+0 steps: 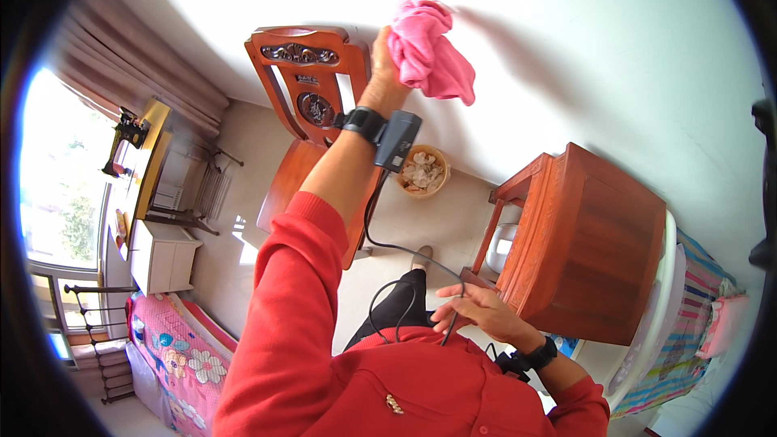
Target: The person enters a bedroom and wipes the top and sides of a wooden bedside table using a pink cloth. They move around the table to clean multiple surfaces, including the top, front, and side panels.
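Note:
My left hand [383,57] is stretched up towards the white wall, shut on a crumpled pink cloth [428,51]; the cloth hides most of its fingers. The cloth hangs beside the carved back of a reddish wooden chair [355,67]. My right hand [476,309] is low in front of my body, its fingers apart and slightly bent. A thin black cable [403,249] runs from the device strapped on my left wrist [397,141] down past the fingers of my right hand. It loops before my red top.
A wastebasket with crumpled paper [423,171] stands on the floor by the wall. Right of it is a reddish wooden cabinet [607,249], with a bed under striped bedding [680,328] beyond. At left are a sewing machine [124,136], a white drawer unit [164,258] and a flowered pink bedcover [182,358].

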A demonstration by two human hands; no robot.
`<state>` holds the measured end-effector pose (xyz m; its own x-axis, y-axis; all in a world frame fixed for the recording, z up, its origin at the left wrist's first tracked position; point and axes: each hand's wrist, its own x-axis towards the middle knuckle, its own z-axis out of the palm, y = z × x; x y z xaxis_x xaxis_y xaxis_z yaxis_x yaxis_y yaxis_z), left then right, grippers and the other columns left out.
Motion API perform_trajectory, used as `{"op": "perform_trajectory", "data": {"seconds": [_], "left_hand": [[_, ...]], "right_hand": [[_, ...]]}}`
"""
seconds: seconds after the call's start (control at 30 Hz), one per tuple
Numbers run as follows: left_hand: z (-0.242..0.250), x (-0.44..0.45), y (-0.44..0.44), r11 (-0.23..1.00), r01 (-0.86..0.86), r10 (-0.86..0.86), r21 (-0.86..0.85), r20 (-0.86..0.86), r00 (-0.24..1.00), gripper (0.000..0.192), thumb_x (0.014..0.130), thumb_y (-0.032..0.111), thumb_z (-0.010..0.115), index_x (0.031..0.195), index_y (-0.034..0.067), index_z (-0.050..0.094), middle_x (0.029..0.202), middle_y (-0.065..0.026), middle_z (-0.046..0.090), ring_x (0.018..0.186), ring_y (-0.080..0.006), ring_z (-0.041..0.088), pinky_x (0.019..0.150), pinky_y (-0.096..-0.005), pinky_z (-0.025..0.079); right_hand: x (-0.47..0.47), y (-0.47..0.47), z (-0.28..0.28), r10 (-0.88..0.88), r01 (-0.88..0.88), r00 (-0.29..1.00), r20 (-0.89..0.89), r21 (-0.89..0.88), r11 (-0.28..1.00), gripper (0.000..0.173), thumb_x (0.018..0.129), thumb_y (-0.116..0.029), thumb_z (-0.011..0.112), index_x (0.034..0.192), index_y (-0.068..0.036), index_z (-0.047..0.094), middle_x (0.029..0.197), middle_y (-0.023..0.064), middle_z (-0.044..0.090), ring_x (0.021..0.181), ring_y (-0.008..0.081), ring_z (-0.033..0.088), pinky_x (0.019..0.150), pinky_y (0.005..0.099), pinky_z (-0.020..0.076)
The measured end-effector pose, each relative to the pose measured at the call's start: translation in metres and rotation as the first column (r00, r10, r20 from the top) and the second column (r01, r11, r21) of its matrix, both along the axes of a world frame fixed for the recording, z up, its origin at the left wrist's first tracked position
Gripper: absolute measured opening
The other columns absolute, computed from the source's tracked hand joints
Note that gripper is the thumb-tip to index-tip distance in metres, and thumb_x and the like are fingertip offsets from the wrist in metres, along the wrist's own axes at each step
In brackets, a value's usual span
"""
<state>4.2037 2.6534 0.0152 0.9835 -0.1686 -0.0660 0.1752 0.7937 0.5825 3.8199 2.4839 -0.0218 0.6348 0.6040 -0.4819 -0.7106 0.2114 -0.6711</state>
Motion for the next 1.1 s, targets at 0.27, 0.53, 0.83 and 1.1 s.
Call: {"op": "perform_trajectory", "data": {"seconds": [0.27, 0.53, 0.83, 1.1], "left_hand": [[-0.002, -0.004, -0.098, 0.950, 0.293, -0.298, -0.109, -0.032, 0.954, 0.039, 0.098, 0.033, 0.048, 0.117, 0.000, 0.057, 0.109, -0.0170, 0.067, 0.100, -0.0309, 0.065, 0.094, -0.0456, 0.053], [-0.006, -0.013, -0.116, 0.961, 0.274, -0.268, 0.045, -0.106, 0.957, 0.037, 0.097, 0.030, 0.049, 0.117, 0.000, 0.059, 0.108, -0.0170, 0.068, 0.098, -0.0308, 0.066, 0.093, -0.0451, 0.053], [-0.034, -0.031, -0.131, 0.948, 0.296, -0.298, -0.114, 0.006, 0.955, 0.040, 0.100, 0.033, 0.046, 0.120, 0.000, 0.059, 0.112, -0.0154, 0.067, 0.102, -0.0286, 0.065, 0.095, -0.0421, 0.052], [-0.155, -0.113, -0.135, 0.921, 0.324, -0.371, -0.217, -0.230, 0.900, 0.045, 0.097, 0.035, 0.056, 0.125, 0.000, 0.057, 0.116, -0.0149, 0.067, 0.107, -0.0275, 0.064, 0.098, -0.0413, 0.052]], "right_hand": [[0.029, 0.052, 0.026, 0.366, -0.366, 0.928, 0.074, -0.009, 0.930, 0.031, 0.104, -0.027, 0.054, 0.121, -0.001, 0.053, 0.108, 0.0062, 0.066, 0.089, 0.0107, 0.067, 0.073, 0.0242, 0.0525], [0.031, 0.080, 0.026, 0.630, -0.526, 0.646, 0.430, -0.348, 0.776, 0.025, 0.099, -0.021, 0.056, 0.109, 0.000, 0.064, 0.095, 0.0100, 0.070, 0.089, 0.0171, 0.067, 0.079, 0.0307, 0.0516], [0.018, 0.106, 0.049, 0.682, -0.502, 0.336, 0.649, -0.489, 0.713, 0.048, 0.104, -0.038, 0.043, 0.092, 0.004, 0.063, 0.091, 0.0245, 0.067, 0.092, 0.0427, 0.065, 0.080, 0.0494, 0.0510], [0.012, 0.072, 0.054, 0.745, -0.400, 0.396, 0.536, -0.630, 0.666, 0.042, 0.103, -0.035, 0.043, 0.109, 0.001, 0.063, 0.095, 0.0238, 0.067, 0.092, 0.0423, 0.065, 0.080, 0.0472, 0.0519]]}}
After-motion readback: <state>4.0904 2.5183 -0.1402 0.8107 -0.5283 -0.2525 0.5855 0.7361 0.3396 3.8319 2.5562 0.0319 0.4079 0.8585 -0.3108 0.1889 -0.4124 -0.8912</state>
